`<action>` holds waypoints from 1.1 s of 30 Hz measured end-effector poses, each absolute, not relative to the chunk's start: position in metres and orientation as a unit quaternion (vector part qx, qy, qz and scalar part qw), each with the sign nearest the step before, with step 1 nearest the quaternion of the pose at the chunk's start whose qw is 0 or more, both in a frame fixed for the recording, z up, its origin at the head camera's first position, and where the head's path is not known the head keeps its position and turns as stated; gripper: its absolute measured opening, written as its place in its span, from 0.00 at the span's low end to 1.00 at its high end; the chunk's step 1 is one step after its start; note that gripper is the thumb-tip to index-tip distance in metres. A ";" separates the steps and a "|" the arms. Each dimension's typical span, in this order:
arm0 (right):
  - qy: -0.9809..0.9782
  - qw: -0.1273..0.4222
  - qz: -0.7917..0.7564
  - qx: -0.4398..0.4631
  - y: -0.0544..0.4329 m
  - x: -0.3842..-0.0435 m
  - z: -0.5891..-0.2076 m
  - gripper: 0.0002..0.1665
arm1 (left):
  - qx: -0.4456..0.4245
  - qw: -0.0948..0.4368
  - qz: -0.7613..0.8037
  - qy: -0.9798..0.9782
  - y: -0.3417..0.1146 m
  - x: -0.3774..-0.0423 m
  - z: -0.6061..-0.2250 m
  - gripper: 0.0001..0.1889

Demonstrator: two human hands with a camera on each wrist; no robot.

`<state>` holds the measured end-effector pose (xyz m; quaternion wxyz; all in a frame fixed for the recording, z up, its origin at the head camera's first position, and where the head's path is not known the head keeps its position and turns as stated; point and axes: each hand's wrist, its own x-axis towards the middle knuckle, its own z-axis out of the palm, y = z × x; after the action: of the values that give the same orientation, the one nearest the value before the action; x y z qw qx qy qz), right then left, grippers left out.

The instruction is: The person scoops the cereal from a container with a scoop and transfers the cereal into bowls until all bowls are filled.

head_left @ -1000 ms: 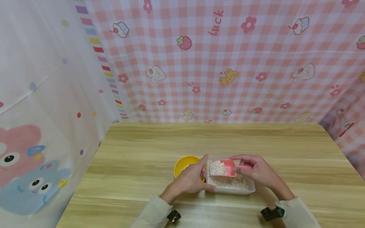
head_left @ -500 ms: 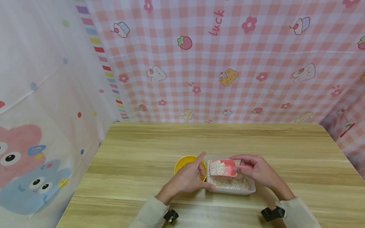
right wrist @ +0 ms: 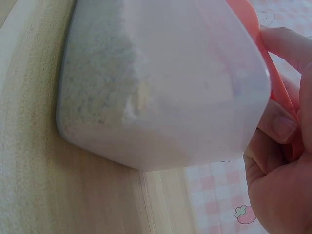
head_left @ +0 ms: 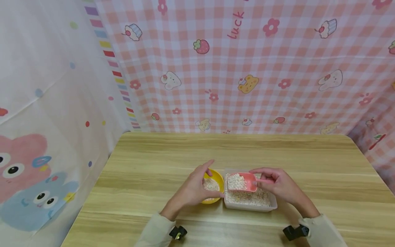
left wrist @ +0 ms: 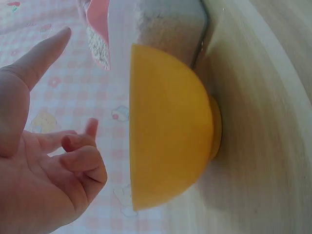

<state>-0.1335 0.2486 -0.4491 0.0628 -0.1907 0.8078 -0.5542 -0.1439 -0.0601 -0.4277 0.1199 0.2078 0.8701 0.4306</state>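
My right hand (head_left: 275, 181) grips the handle of a pink scoop (head_left: 250, 183) over a translucent plastic box (head_left: 251, 207). White oat-like flakes (head_left: 236, 181) heap in the front of the scoop, and more flakes (head_left: 257, 199) lie in the box. To the left stands a yellow bowl (left wrist: 168, 129), with pale flakes (head_left: 211, 184) inside it. My left hand (head_left: 192, 187) hovers over the bowl's left side, thumb and index finger spread apart. In the left wrist view the same hand (left wrist: 46, 161) shows a gap to the bowl's rim, with nothing held.
Bowl and box stand side by side on a wood-grain table (head_left: 172, 151). A pink checked cloth (head_left: 185, 68) hangs behind the table, and a white printed cloth (head_left: 61, 103) hangs on the left. Each wrist carries a black camera mount (head_left: 178, 233).
My left hand has moved left, away from the box and across the bowl, so more of the bowl's flakes show. The right hand and loaded scoop stay over the box.
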 end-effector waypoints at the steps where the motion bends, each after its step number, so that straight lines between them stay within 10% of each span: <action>1: 0.808 0.063 -0.554 -0.190 0.249 -0.133 -0.449 0.18 | 0.210 0.114 0.434 0.869 -0.062 -0.145 -0.428 0.55; 33: 0.808 0.059 -0.555 -0.187 0.248 -0.132 -0.448 0.19 | 0.132 0.092 0.437 0.885 -0.114 -0.155 -0.461 0.54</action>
<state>-0.1320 0.2479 -0.4482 0.0593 -0.1866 0.8082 -0.5553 -0.1552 -0.1136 -0.4605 0.0921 0.1319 0.8849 0.4372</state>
